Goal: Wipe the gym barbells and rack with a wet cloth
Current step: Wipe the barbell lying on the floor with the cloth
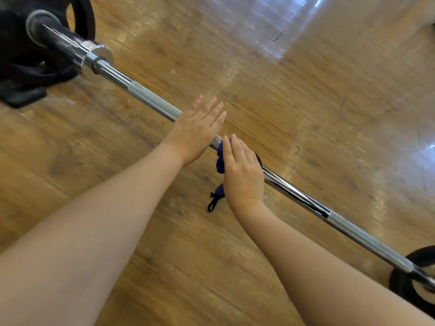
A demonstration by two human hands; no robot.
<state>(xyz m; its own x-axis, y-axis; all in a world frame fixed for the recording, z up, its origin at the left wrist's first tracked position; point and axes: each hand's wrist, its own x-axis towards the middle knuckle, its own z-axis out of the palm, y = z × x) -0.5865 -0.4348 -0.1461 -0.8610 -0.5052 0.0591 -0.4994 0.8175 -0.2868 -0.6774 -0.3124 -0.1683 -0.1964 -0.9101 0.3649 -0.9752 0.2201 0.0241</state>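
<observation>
Barbell [150, 97] is lying diagonally across the wooden floor [306, 114]; my left hand [197, 135] is resting flat on it, fingers straight, while my right hand [242, 172] is pressing the blue cloth [220, 161] against the bar, fingers straight and together.

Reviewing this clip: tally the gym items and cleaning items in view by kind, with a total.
Barbell bar: 1
Black weight plates: 2, one at the upper left end, one at the lower right end
Blue cloth: 1, under the right hand
Total: 4
</observation>
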